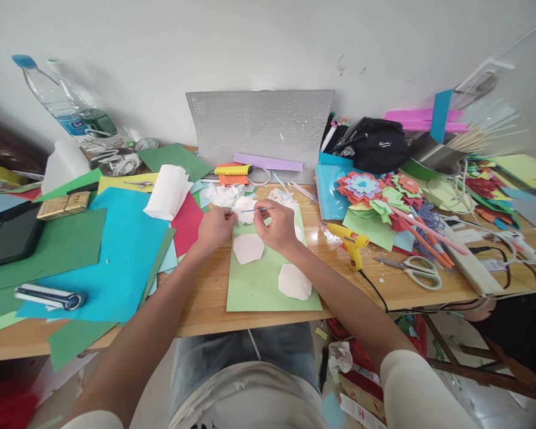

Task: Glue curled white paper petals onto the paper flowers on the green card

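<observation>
On the wooden worktop [206, 305], the right grip [276, 227] pinched a thin blue stick [249, 210] over white paper [245, 218] at the far end of the green sheet [254, 292], where hard pressing risked tearing; the left grip [217, 229] was unclear.

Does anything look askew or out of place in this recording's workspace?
Yes, mildly: a dark green paper sheet overhangs the front edge of the brown wooden table at left and might slip. Crumpled white paper scraps lie loosely heaped just beyond the left hand, untidy.
</observation>
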`<state>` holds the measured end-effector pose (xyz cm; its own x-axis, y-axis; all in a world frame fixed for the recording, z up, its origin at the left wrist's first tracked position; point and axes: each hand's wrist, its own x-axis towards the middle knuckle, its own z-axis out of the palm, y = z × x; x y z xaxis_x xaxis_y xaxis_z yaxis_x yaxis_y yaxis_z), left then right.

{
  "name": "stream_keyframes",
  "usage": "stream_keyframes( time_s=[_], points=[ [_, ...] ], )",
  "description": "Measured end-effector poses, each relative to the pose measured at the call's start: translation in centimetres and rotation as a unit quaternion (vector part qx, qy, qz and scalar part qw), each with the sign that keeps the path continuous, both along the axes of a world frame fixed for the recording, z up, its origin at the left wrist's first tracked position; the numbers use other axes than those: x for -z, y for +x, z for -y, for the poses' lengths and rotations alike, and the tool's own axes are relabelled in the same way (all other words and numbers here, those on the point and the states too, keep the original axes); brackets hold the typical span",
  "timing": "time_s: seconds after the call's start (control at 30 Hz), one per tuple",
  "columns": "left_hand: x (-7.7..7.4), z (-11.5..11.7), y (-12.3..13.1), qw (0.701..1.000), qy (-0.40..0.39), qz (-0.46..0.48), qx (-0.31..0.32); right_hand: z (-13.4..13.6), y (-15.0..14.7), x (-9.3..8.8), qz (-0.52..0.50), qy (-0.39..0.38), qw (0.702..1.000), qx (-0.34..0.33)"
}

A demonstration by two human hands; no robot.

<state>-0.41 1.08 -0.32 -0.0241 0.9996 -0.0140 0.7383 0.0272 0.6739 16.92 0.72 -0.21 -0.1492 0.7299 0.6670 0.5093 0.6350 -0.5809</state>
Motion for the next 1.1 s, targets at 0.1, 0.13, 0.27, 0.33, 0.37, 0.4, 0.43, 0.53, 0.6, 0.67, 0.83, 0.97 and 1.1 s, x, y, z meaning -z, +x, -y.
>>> stream_keyframes(
  time_s=[0.1,0.13,0.27,0.33,0.37,0.4,0.43,0.53,0.6,0.67,0.83,0.97,1.1],
  points=[
    [-0.1,0.1,0.0,1.000,0.008,0.026,-0.009,-0.1,0.0,0.0,0.000,-0.006,1.000,0.001],
    [-0.2,0.2,-0.1,0.999,0.012,0.034,-0.014,-0.1,0.0,0.0,0.000,-0.009,1.000,0.004],
    [-0.4,0.2,-0.6,0.997,0.040,0.048,-0.052,0.0,0.1,0.0,0.006,-0.020,1.000,0.007],
    [-0.5,0.2,-1.1,0.994,0.057,0.047,-0.081,0.1,0.1,0.1,-0.001,-0.022,1.000,0.007],
    [-0.5,0.1,-1.3,0.993,0.066,0.045,-0.093,0.1,0.0,0.2,-0.006,-0.020,1.000,0.009],
    [-0.5,0.1,-1.5,0.991,0.073,0.043,-0.102,0.1,0.0,0.2,-0.009,-0.019,1.000,0.011],
    [-0.5,0.0,-1.7,0.990,0.080,0.041,-0.109,0.1,-0.1,0.3,-0.009,-0.018,1.000,0.013],
    [-0.6,-0.1,-2.1,0.988,0.093,0.037,-0.122,0.2,-0.3,0.0,-0.006,-0.016,1.000,0.009],
    [-0.7,-0.1,-2.3,0.987,0.095,0.037,-0.125,0.4,-0.2,-0.6,-0.018,0.001,1.000,0.007],
    [-0.7,-0.1,-2.5,0.987,0.094,0.036,-0.128,1.1,0.4,-1.6,-0.035,0.031,0.999,0.020],
    [-0.6,-0.5,-3.2,0.985,0.086,-0.015,-0.148,5.3,3.1,-2.3,0.060,0.097,0.993,0.042],
    [-0.4,-0.7,-3.5,0.982,0.097,-0.091,-0.133,9.1,4.6,0.0,0.317,0.153,0.936,-0.014],
    [-0.3,-1.2,-3.0,0.975,0.119,-0.161,-0.093,10.8,4.5,1.3,0.447,0.116,0.886,-0.042]
  ],
)
